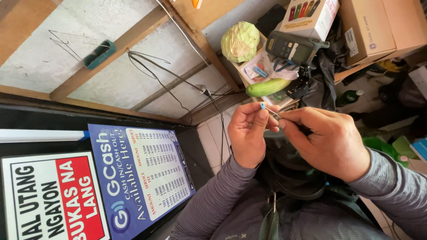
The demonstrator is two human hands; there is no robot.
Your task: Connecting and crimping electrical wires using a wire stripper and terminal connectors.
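Fingers of the left hand [247, 133] pinch a small blue-tipped piece [262, 106], and those of the right hand [327, 141] close on the thin wire [274, 114] that runs out of it, the two hands nearly touching above the person's lap. Just beyond the hands lie a cucumber [267, 87], a cabbage [240, 41] and a grey meter [291, 46]. Cardboard boxes [369, 26] stand further right, a blue sign [142, 173] to the left.

Thin shiny metal wire [275, 114] with blue plastic tip [262, 106]; matt grey cloth sleeves [213, 200].
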